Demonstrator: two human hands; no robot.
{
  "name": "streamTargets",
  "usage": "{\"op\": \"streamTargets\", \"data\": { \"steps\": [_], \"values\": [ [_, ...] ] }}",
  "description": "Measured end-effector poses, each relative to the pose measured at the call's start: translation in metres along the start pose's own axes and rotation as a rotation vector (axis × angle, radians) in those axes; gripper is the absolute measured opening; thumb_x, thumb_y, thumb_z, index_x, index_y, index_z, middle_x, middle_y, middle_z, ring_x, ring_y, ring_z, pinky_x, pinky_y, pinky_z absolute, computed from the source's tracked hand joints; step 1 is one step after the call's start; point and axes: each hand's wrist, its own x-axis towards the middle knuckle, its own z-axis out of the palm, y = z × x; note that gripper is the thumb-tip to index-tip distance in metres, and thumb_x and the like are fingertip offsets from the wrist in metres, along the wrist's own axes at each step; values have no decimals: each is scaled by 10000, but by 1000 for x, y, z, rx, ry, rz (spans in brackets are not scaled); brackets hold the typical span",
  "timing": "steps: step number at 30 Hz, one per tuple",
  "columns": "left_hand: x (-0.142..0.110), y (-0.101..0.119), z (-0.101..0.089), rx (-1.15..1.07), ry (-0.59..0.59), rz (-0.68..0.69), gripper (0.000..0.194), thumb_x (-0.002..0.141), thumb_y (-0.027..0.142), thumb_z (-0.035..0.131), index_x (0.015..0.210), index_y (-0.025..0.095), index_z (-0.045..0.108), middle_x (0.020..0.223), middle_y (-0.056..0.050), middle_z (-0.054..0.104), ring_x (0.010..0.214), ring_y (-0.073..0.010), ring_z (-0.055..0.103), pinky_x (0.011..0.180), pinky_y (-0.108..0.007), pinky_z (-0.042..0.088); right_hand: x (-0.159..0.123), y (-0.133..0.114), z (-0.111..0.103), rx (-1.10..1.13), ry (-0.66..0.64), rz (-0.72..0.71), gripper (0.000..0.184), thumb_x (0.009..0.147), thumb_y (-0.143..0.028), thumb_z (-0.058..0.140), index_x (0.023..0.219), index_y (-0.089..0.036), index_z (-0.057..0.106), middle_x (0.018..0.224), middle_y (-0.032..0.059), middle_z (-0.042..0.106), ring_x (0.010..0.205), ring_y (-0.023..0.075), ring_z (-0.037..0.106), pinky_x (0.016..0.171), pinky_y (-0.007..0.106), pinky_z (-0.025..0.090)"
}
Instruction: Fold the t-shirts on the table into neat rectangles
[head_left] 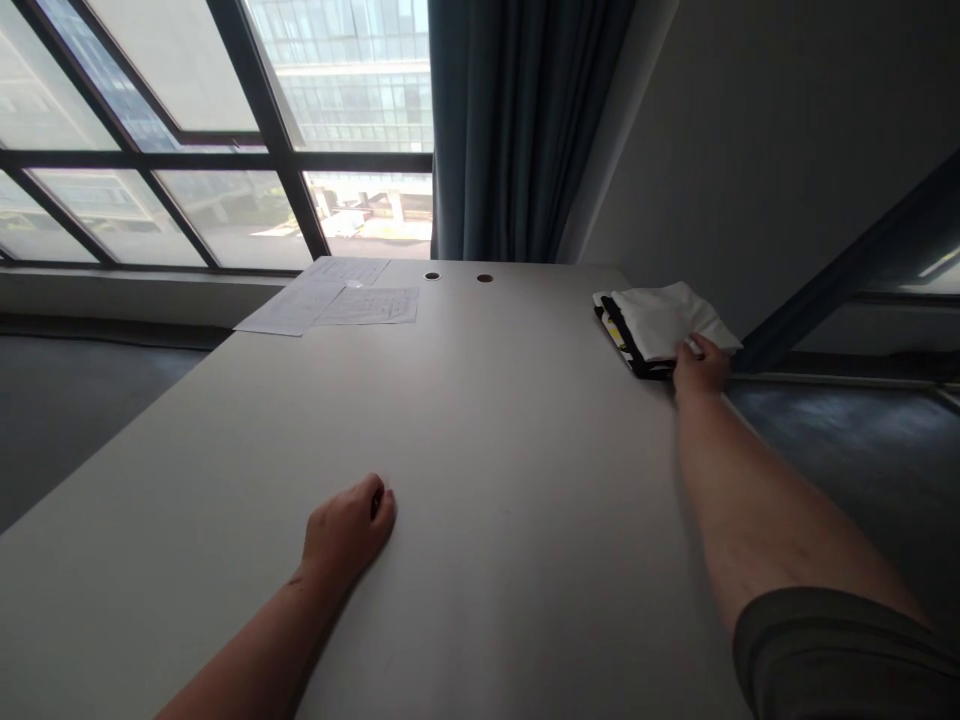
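My left hand (pixel 346 527) rests on the white table (pixel 487 450) with its fingers curled into a loose fist, and nothing shows in it. At the table's right edge lies a small stack of folded cloth. On top is a folded white cloth (pixel 664 315); beneath it a black cloth with yellow and white print (pixel 616 335) shows along the left side. My right hand (pixel 702 368) reaches out to the stack and pinches the near right corner of the white cloth between thumb and fingers. Some of its fingertips are hidden.
Several printed paper sheets (pixel 289 303) lie at the table's far left. Two round holes (pixel 485 279) pierce the tabletop near its far edge. Behind stand a blue curtain (pixel 517 130) and a dark-framed window (pixel 285 155). Grey floor (pixel 82 400) shows on both sides.
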Motion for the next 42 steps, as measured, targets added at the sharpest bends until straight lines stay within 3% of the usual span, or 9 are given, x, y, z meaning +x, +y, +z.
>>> {"op": "streamTargets", "data": {
  "steps": [4, 7, 12, 15, 19, 23, 30, 35, 42],
  "values": [
    [0, 1, 1, 12, 2, -3, 266, 1015, 420, 441, 955, 245, 631, 905, -46, 762, 809, -205, 693, 652, -284, 329, -31, 4, 1, 24, -85, 93, 588, 976, -322, 570, 1460, 10, 530, 1321, 319, 496, 1153, 262, 460, 927, 352, 364],
    [0, 1, 1, 2, 12, 8, 267, 1010, 429, 442, 954, 249, 632, 900, -45, 761, 811, -213, 698, 654, -288, 342, -69, -14, -10, -13, -192, 88, 625, 950, -271, 568, 1489, 29, 465, 1329, 309, 490, 1225, 284, 423, 1000, 363, 335],
    [1, 3, 2, -34, 33, 45, 269, 1002, 416, 437, 965, 249, 644, 922, -57, 762, 834, -222, 705, 677, -293, 382, -147, -79, -46, -128, -461, -204, 567, 950, -314, 531, 1458, -62, 522, 1443, 261, 489, 1290, 338, 452, 1082, 448, 335],
    [11, 6, 8, -65, 65, 90, 274, 1001, 414, 438, 991, 244, 653, 945, -69, 766, 861, -222, 710, 715, -294, 415, -196, -129, -72, -181, -513, -321, 575, 990, -333, 432, 1511, -96, 482, 1534, 234, 447, 1406, 356, 372, 1144, 518, 279],
    [48, 15, 13, -101, 96, 115, 324, 1006, 431, 416, 1063, 236, 668, 1018, -96, 766, 938, -250, 719, 775, -315, 466, -254, -188, -100, -180, -587, -367, 597, 1005, -334, 368, 1568, -143, 422, 1602, 191, 412, 1481, 346, 296, 1198, 583, 172],
    [97, 24, 2, -135, 99, 40, 383, 1012, 434, 389, 1140, 203, 666, 1113, -145, 757, 1046, -281, 712, 824, -342, 500, -293, -223, -122, -129, -662, -390, 599, 1017, -350, 342, 1586, -177, 408, 1618, 174, 410, 1481, 326, 319, 1219, 572, 139],
    [125, 19, -7, -154, 115, -25, 431, 1023, 455, 376, 1176, 165, 655, 1142, -176, 748, 1041, -282, 719, 805, -341, 516, -310, -226, -143, -93, -793, -340, 630, 1038, -417, 296, 1628, -199, 343, 1710, 106, 257, 1558, 288, 218, 1254, 536, 91],
    [113, 12, 1, -142, 148, -26, 417, 1039, 408, 352, 1180, 151, 648, 1189, -183, 722, 1064, -266, 700, 815, -328, 500, -307, -226, -141, -112, -870, -295, 636, 1049, -442, 268, 1654, -246, 273, 1738, 55, 161, 1587, 265, 146, 1262, 532, 53],
    [76, -1, 6, -125, 184, 28, 377, 1043, 353, 352, 1191, 151, 633, 1213, -168, 693, 1117, -255, 649, 895, -335, 470, -306, -227, -138, -99, -856, -281, 606, 1063, -406, 256, 1648, -254, 289, 1736, 54, 177, 1583, 247, 175, 1268, 508, 66]
  ]
}}
